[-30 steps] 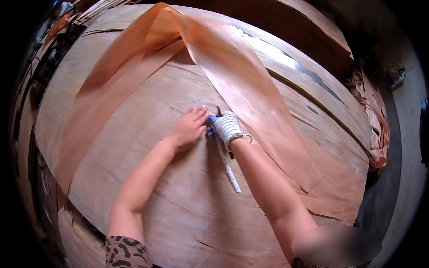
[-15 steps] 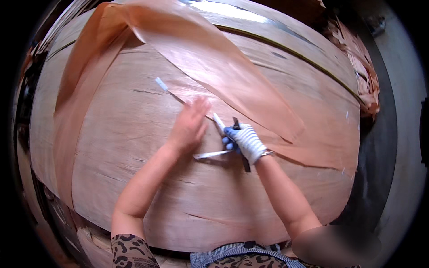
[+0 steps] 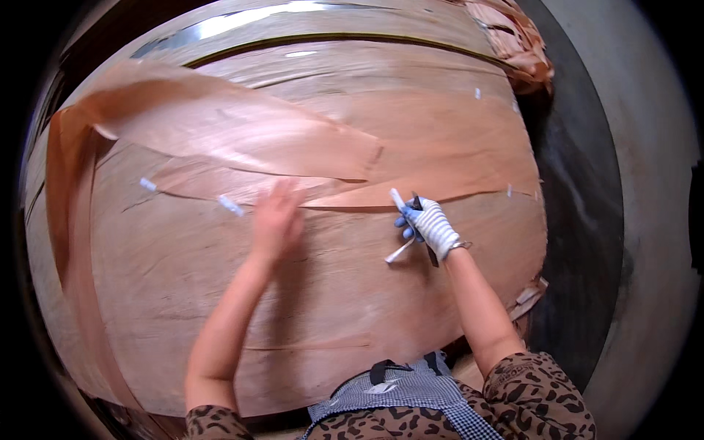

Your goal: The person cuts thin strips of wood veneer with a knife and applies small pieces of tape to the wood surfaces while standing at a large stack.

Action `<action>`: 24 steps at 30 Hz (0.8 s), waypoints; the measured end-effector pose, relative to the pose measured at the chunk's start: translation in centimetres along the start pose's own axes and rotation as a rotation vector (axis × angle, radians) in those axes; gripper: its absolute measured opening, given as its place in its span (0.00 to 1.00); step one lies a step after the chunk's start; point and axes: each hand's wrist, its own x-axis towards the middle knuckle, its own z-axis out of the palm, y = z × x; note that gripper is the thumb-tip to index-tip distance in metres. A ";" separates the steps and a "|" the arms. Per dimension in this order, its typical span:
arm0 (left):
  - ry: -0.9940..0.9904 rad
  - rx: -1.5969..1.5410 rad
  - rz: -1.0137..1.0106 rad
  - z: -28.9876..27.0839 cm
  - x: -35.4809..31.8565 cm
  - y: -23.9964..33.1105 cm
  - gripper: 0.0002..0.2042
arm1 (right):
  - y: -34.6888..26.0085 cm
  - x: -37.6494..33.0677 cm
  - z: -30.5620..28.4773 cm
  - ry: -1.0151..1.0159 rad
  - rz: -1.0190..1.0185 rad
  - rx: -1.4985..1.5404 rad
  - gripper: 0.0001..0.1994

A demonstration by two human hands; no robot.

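Observation:
My bare left hand (image 3: pixel 277 224) lies over the edge of a reddish wood veneer sheet (image 3: pixel 411 169), slightly blurred, its fingers stretched out and holding nothing. Just left of it, a short piece of white tape (image 3: pixel 231 205) crosses the veneer's edge, and another tape piece (image 3: pixel 148 184) sticks farther left. My right hand (image 3: pixel 429 226), in a striped white and blue glove, is closed around a narrow dark flat tool (image 3: pixel 434 257). From the same grip a white tape strip (image 3: pixel 400 251) hangs out, and a white end (image 3: pixel 397 198) points up near the edge.
Underneath lies a broad pale wood sheet (image 3: pixel 183 293). A long loose veneer strip (image 3: pixel 220 125) lies folded across its far and left sides. Small white tape pieces (image 3: pixel 509 191) sit at the right. Torn veneer (image 3: pixel 513 44) is bunched at the far right corner, beside a dark floor strip (image 3: pixel 579 220).
A second tape piece now lies on the veneer edge beside my left hand. My right hand has moved right along the edge with the tool and tape. The whole view has shifted.

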 end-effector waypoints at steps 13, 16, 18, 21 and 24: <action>-0.346 -0.407 0.232 6.9 6.0 12.3 0.21 | 7.5 3.8 -7.7 0.251 -0.413 -0.453 0.15; -0.037 -0.969 -0.227 4.0 9.7 10.6 0.19 | 6.2 4.0 -14.7 0.223 -0.113 0.107 0.10; 0.265 -0.804 -0.155 1.4 12.3 8.4 0.17 | 4.4 4.2 -15.6 0.057 -0.152 0.232 0.11; 0.278 -0.552 -0.096 2.3 15.0 6.7 0.16 | -0.9 7.4 -13.4 -0.095 -0.169 0.210 0.10; 0.180 -0.147 0.048 4.5 16.4 7.9 0.24 | -5.3 12.2 -10.2 -0.151 -0.254 0.208 0.06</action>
